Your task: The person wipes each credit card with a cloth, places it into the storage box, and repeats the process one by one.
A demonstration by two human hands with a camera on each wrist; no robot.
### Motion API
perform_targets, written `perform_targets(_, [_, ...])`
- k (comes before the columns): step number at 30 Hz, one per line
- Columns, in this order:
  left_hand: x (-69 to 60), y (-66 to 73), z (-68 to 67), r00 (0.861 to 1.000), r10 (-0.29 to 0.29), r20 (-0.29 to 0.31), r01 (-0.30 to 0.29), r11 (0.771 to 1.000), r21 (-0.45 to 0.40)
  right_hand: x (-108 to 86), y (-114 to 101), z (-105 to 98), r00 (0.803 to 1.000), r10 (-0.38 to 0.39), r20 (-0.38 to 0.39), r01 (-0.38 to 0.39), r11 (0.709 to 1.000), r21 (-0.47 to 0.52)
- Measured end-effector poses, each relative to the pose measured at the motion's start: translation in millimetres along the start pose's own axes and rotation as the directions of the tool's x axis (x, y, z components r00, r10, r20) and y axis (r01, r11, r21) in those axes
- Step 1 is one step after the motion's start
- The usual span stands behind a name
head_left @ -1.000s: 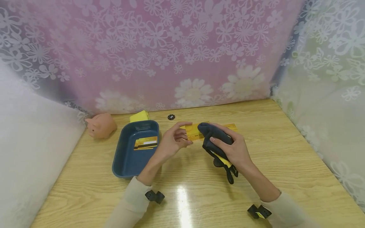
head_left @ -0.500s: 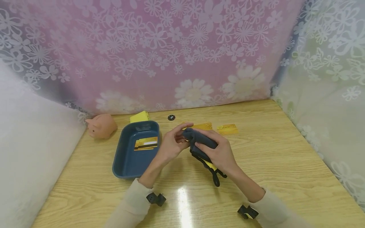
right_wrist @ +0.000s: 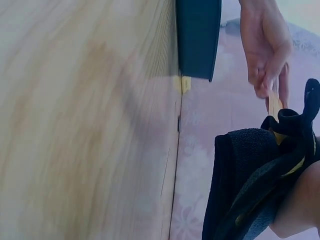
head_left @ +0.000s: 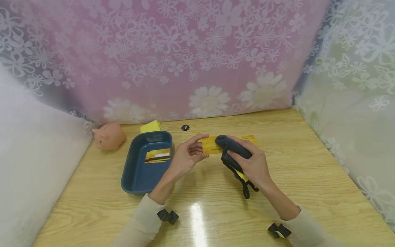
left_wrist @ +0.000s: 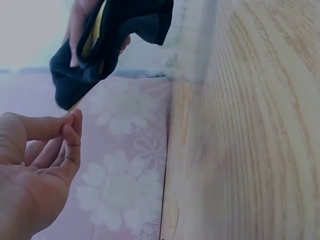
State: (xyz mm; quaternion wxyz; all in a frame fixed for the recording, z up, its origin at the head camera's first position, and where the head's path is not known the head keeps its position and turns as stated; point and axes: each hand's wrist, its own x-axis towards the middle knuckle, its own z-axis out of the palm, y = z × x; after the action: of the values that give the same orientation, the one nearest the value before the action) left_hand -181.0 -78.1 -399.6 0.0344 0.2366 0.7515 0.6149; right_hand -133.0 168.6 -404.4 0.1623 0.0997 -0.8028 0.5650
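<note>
My left hand (head_left: 184, 157) pinches the left end of a gold bank card (head_left: 211, 145) between thumb and fingers, above the table. In the right wrist view the card (right_wrist: 274, 105) shows nearly edge-on. Gripped in my right hand (head_left: 256, 164) is a folded dark blue cloth (head_left: 232, 147) with yellow parts and black loops hanging below. The cloth covers the card's right end. From the left wrist view, the cloth (left_wrist: 75, 80) reaches close to my left fingertips. A second gold card (head_left: 249, 138) lies on the table behind my right hand, partly hidden.
A blue tray (head_left: 127, 178) with gold cards (head_left: 158, 155) in it stands left of my left hand. Behind it lies a yellow object (head_left: 151, 126). A pink piggy bank (head_left: 110, 137) is at the far left, and a black chip (head_left: 185, 127) lies near the back edge.
My right hand slid the cloth left along the card to my left fingers, then back right, uncovering much of the card. My left hand stayed nearly in place.
</note>
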Motion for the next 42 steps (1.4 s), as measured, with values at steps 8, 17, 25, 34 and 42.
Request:
perform_targets(8, [2.7, 1.1, -7.6, 0.996, -0.079, -0.05, 0.08, 0.997, 0.019, 4.9, 18, -23, 0.997, 0.051, -0.058, -0.055, 0.996, -0.07])
perform_targets(17, [2.9, 1.3, -16.8, 0.996, -0.07, -0.061, 0.069, 0.997, -0.015, 8.2, 12, -26, 0.997, 0.039, -0.065, -0.041, 0.999, -0.019])
perform_targets(25, [5.0, 0.4, -8.6, 0.998, -0.047, -0.034, 0.046, 0.999, -0.026, 6.6, -12, -1, 0.999, 0.007, 0.05, -0.014, 0.99, 0.141])
perform_targets(34, [3.0, 0.1, -1.0, 0.998, -0.064, 0.019, 0.065, 0.997, -0.052, 6.0, -27, 29, 0.99, -0.036, 0.139, 0.016, 0.99, 0.141])
perform_targets(42, [4.7, 0.8, 6.8, 0.996, -0.083, 0.017, 0.083, 0.997, 0.006, 5.7, -20, 38, 0.992, -0.03, 0.122, 0.022, 0.998, 0.066])
